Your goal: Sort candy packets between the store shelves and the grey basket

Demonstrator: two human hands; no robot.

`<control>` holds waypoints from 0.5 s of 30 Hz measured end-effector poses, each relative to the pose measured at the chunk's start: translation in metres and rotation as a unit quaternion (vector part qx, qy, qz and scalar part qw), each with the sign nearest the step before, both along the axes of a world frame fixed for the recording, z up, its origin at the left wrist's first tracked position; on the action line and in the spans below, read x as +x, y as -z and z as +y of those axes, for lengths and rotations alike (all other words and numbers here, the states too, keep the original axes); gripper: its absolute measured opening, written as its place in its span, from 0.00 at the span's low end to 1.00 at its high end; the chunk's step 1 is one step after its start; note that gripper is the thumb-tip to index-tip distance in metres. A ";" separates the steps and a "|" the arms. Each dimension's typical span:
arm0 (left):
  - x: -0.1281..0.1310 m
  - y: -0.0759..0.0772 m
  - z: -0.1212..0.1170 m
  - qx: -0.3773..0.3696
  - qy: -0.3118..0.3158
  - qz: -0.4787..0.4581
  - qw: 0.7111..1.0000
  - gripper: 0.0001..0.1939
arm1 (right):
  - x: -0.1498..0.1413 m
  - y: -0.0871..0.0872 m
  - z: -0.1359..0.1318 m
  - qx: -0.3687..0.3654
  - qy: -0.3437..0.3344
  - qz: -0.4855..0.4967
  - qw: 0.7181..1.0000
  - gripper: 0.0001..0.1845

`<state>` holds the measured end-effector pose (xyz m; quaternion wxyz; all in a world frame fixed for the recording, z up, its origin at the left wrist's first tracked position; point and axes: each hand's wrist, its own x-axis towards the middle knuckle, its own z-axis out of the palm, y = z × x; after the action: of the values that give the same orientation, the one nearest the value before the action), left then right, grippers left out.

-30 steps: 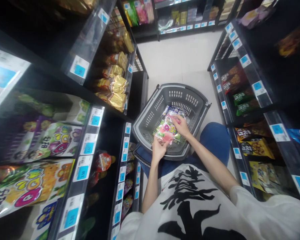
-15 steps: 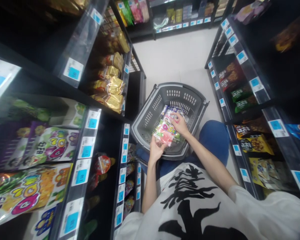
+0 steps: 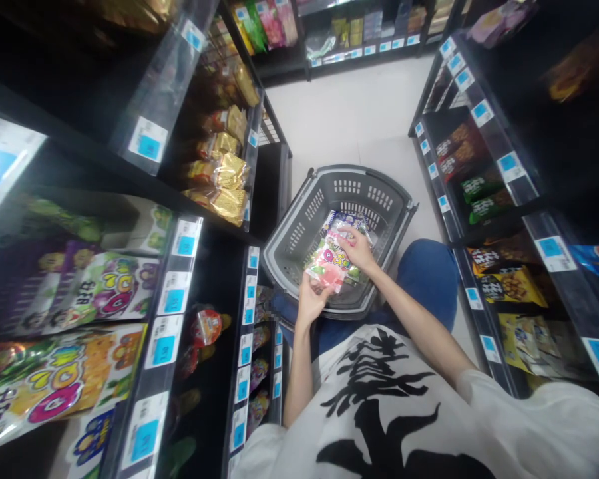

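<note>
A pink and white candy packet [image 3: 332,261] with colourful lettering is held between my two hands, over the grey shopping basket [image 3: 279,263]. My left hand [image 3: 313,297] pinches its lower end, with the thumb on the front. At the upper right edge, my right hand [image 3: 357,247] grips it with bent fingers. Under and behind it in the basket lie other packets; a dark blue one [image 3: 350,218] shows at the top, and some green shows at the sides. The basket stands on the floor in front of my knees.
Shelves with blue price tags [image 3: 172,301] line the left, holding similar candy packets [image 3: 114,293] and gold-wrapped packs [image 3: 229,187]. Snack bags [image 3: 512,286] fill shelves close on the right. Pale floor [image 3: 352,113] runs to a further shelf [image 3: 362,50].
Almost nothing differs. Both hands keep hold of the packet at the same place, and its front tilts very slightly.
</note>
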<state>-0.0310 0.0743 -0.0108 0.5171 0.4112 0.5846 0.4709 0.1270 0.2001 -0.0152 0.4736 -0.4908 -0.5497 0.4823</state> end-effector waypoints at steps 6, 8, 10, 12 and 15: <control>-0.008 0.004 -0.009 0.003 0.015 0.007 1.000 0.41 | -0.004 0.006 -0.006 0.063 -0.022 -0.059 0.996 0.16; -0.008 0.002 -0.011 0.010 0.018 0.012 1.000 0.41 | -0.005 0.007 -0.008 0.070 -0.022 -0.089 0.993 0.16; -0.007 -0.001 -0.013 0.022 0.019 0.013 0.999 0.39 | -0.005 0.006 -0.011 0.072 -0.024 -0.113 0.991 0.16; -0.006 -0.004 -0.013 0.036 0.014 0.012 0.999 0.36 | -0.004 0.003 -0.013 0.069 -0.027 -0.122 0.990 0.17; -0.005 -0.006 -0.011 0.035 0.001 0.030 0.999 0.33 | -0.003 -0.003 -0.015 0.069 -0.039 -0.097 0.992 0.19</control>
<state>-0.0358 0.0637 -0.0049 0.4849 0.4440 0.5826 0.4777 0.1238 0.1847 -0.0123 0.4312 -0.4797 -0.6440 0.4114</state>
